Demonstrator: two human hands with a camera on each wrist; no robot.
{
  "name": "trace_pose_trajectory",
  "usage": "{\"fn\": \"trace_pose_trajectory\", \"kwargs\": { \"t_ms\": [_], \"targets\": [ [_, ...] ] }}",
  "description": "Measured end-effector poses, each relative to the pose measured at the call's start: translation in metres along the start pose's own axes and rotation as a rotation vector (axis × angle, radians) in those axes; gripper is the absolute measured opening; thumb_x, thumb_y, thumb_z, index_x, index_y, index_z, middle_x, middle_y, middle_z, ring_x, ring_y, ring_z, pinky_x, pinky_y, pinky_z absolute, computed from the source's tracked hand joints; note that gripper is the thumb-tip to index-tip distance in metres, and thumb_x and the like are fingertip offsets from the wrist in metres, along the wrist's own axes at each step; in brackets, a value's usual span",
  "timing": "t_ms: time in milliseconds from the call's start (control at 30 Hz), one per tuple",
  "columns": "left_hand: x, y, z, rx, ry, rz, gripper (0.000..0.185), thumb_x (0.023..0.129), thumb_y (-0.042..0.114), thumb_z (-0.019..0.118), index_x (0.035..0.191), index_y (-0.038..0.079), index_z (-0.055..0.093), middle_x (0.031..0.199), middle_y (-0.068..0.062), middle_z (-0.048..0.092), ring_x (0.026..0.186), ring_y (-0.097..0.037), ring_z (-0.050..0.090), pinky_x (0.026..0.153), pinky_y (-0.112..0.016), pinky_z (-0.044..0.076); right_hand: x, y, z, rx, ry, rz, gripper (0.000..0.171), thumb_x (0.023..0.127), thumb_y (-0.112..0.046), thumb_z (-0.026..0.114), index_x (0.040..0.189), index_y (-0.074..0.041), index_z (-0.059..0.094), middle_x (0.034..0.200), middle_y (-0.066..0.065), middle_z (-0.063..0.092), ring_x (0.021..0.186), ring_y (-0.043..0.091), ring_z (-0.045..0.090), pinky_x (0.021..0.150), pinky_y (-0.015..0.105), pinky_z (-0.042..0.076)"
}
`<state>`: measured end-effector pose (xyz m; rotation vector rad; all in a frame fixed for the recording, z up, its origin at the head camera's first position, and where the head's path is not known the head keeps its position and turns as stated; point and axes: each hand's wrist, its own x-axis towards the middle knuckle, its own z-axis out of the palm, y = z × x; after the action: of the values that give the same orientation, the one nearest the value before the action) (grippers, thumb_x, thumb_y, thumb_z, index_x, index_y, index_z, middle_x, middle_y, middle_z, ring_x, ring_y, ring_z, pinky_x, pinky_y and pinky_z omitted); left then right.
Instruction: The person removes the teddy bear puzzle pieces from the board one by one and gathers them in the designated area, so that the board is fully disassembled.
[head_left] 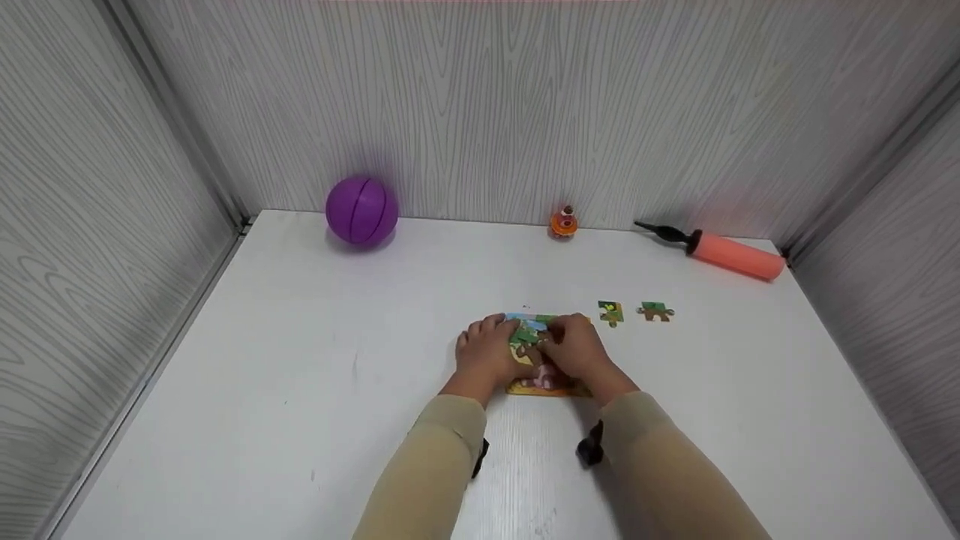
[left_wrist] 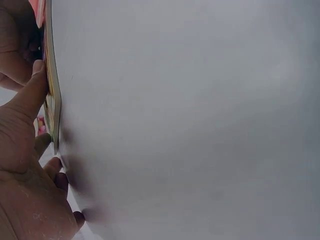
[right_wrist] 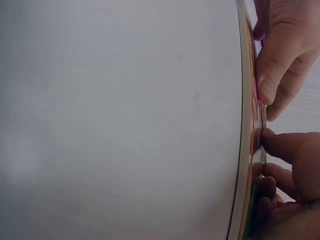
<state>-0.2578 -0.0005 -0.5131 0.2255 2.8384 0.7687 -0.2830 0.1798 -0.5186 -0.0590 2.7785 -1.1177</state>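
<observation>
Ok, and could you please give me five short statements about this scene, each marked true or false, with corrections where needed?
1. The left hand and the right hand are both at the puzzle board. True.
2. The purple ball is at the back right of the table. False: it is at the back left.
3. The small orange toy stands between the ball and the pump. True.
4. The pump's barrel is green. False: it is coral.
5. Two loose puzzle pieces lie right of the board. True.

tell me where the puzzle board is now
In the head view, the puzzle board lies on the white table below and right of centre, partly under the left hand and right hand, with two loose pieces off its upper right corner.
</observation>
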Motion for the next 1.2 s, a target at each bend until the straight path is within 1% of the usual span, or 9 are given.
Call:
{"fn": "trace_pose_trajectory", "kwargs": {
  "t_ms": [67,167,300,433,567,733,900,1033,1200],
  "targets": [
    [0.001,-0.001,0.001,0.0,0.006,0.001,0.094,0.084,0.058,0.086,0.161,0.021,0.047,0.168,-0.006,0.036,0.153,-0.034,0.031,0.124,-0.056,0.023,0.0,0.002,-0.003,-0.002,-0.009,-0.017,0.042,0.1,-0.016,0.073,0.135,0.006,0.066,0.129,0.019,0.063,0.116,0.03,0.059,0.106,0.05,0.05],
    [0.002,-0.004,0.003,0.008,0.003,-0.007,0.098,0.084,0.059,0.085,0.163,0.02,0.043,0.169,-0.006,0.035,0.154,-0.033,0.03,0.124,-0.056,0.022,0.001,0.005,-0.011,0.032,-0.034,-0.023,0.045,0.1,-0.019,0.073,0.137,0.006,0.064,0.131,0.02,0.061,0.117,0.031,0.059,0.104,0.05,0.052],
    [0.005,-0.005,0.005,0.0,-0.005,-0.019,0.101,0.084,0.061,0.085,0.165,0.02,0.04,0.17,-0.005,0.032,0.155,-0.033,0.027,0.126,-0.056,0.019,0.003,0.011,-0.028,0.053,-0.056,-0.026,0.048,0.1,-0.02,0.072,0.141,0.002,0.063,0.135,0.02,0.06,0.117,0.031,0.059,0.099,0.049,0.054],
    [0.005,-0.005,0.006,-0.016,0.003,-0.018,0.101,0.084,0.06,0.085,0.165,0.021,0.04,0.171,-0.005,0.032,0.156,-0.033,0.026,0.126,-0.057,0.018,0.004,0.021,-0.055,0.022,-0.029,-0.068,0.049,0.102,-0.022,0.071,0.145,-0.001,0.062,0.135,0.021,0.06,0.114,0.032,0.059,0.09,0.045,0.055],
    [0.002,-0.004,0.005,-0.03,0.006,-0.014,0.101,0.084,0.058,0.086,0.165,0.02,0.04,0.171,-0.005,0.032,0.156,-0.033,0.026,0.126,-0.056,0.017,0.006,0.038,-0.088,0.002,0.023,-0.098,0.05,0.104,-0.021,0.069,0.148,0.001,0.059,0.13,0.023,0.061,0.107,0.031,0.06,0.082,0.039,0.053],
    [0.001,-0.003,0.006,-0.039,-0.003,-0.02,0.101,0.084,0.057,0.087,0.165,0.018,0.04,0.171,-0.006,0.033,0.156,-0.034,0.025,0.127,-0.056,0.016,0.003,0.059,-0.132,0.008,0.036,-0.049,0.054,0.109,-0.022,0.059,0.156,0.001,0.046,0.13,0.022,0.057,0.099,0.026,0.063,0.076,0.028,0.054],
    [0.002,-0.003,0.005,-0.046,-0.001,-0.027,0.102,0.084,0.056,0.087,0.164,0.015,0.039,0.171,-0.007,0.033,0.156,-0.034,0.026,0.127,-0.055,0.015,-0.001,0.082,-0.17,0.006,0.022,0.008,0.057,0.113,-0.021,0.051,0.163,0.0,0.034,0.136,0.027,0.053,0.104,0.031,0.064,0.077,0.027,0.056],
    [0.002,-0.003,0.006,-0.044,-0.002,-0.025,0.108,0.084,0.057,0.086,0.166,0.012,0.034,0.171,-0.008,0.033,0.156,-0.034,0.026,0.127,-0.055,0.015,-0.004,0.102,-0.191,-0.022,0.025,0.052,0.057,0.114,-0.02,0.046,0.164,0.001,0.028,0.137,0.031,0.051,0.104,0.034,0.064,0.076,0.028,0.057],
    [0.002,-0.001,0.007,-0.042,-0.007,-0.024,0.109,0.084,0.057,0.086,0.167,0.013,0.031,0.171,-0.007,0.032,0.157,-0.032,0.025,0.128,-0.055,0.014,-0.009,0.129,-0.207,-0.052,0.041,0.107,0.057,0.114,-0.016,0.046,0.164,0.004,0.026,0.13,0.033,0.053,0.098,0.034,0.065,0.07,0.03,0.057]
  ]
}}
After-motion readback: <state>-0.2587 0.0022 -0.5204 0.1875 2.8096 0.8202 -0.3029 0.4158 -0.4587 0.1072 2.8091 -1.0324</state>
